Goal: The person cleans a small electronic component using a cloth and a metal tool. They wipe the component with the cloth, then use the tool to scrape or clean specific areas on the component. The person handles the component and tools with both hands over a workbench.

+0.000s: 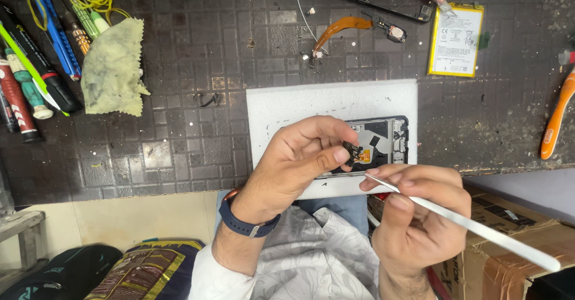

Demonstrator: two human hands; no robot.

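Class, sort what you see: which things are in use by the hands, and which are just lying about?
In use: left hand, right hand, opened black phone frame, thin silver metal prying tool, white foam pad.
Lying about: yellow-edged flat battery, yellowish cloth, orange flex cable, orange-handled tool.

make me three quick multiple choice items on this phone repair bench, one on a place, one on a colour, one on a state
1. Where does the yellow-edged battery lie?
A. on the white pad
B. on the dark mat, upper right
C. in the cardboard box

2. What colour is the strap of the wristwatch on the left hand?
A. dark blue
B. red
C. white

3. What is the right hand doing?
A. lying flat and open
B. pinching a thin white tool
C. gripping the orange-handled tool

Answers: 1 B, it rests on the dark mat beyond the white pad. 2 A, the band is dark blue. 3 B, its fingers close on the thin white tool, tip at the opened phone.
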